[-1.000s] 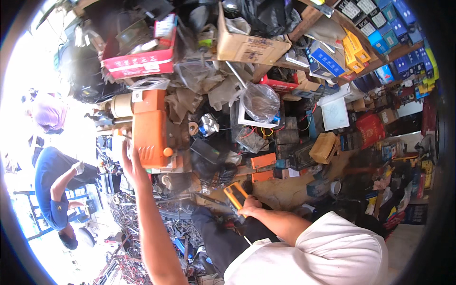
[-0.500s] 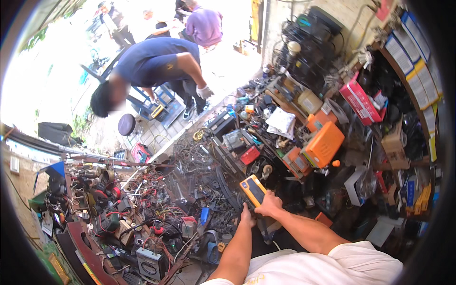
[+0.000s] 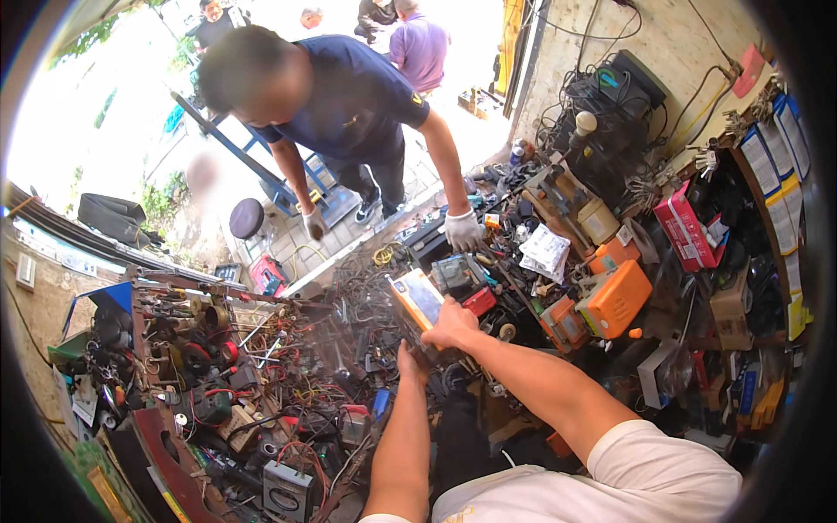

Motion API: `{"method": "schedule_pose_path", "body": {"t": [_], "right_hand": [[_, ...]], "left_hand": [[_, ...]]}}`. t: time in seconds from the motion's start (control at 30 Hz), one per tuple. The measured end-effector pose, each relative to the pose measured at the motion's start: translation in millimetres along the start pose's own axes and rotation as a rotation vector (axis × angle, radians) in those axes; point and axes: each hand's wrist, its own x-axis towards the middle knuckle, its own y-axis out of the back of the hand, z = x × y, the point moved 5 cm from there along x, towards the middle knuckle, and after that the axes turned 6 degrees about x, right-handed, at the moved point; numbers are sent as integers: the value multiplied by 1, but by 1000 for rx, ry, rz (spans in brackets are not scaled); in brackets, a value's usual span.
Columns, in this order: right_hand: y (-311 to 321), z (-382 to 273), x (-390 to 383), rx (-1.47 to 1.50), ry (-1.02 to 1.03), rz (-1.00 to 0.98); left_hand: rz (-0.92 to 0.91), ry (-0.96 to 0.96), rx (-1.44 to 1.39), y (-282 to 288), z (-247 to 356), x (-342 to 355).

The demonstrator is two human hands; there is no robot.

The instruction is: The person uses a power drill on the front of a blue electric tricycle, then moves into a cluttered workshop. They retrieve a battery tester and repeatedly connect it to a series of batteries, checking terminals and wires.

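My right hand (image 3: 449, 327) grips a long orange-and-black device (image 3: 413, 296), held out angled toward the doorway. My left hand (image 3: 411, 364) is just below it, fingers curled at the device's lower end; what they hold is hidden. A co-worker (image 3: 344, 109) in a dark blue shirt bends over the threshold, one gloved hand (image 3: 462, 231) beyond the device and a little right of it. Beside my hands lie tangled cables (image 3: 349, 331), a small red case (image 3: 479, 301) and an orange plastic housing (image 3: 619, 298).
Cluttered tools (image 3: 200, 357) fill the lower left. A pink box (image 3: 689, 228) and hanging packets (image 3: 776, 166) crowd the right shelves. A blue trolley (image 3: 327, 196) and a round dark stool (image 3: 247, 218) stand outside, where other people (image 3: 414, 52) are near.
My view has swung from the shelves to the doorway. My left hand has come down beside my right; both have moved forward with the device. The co-worker has turned toward me, reaching inward.
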Motion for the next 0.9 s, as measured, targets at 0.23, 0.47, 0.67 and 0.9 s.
{"method": "schedule_pose_path", "body": {"t": [0.23, 0.47, 0.67, 0.9], "right_hand": [[14, -27, 19, -14, 29, -7], [5, -28, 19, -72, 87, 64], [-12, -52, 26, 51, 203, -37], [-18, -88, -7, 397, 567, 428]], "left_hand": [[27, 25, -38, -11, 33, 16], [3, -12, -118, -24, 41, 1], [-181, 50, 30, -28, 39, 3], [13, 70, 293, 13, 53, 19]]}}
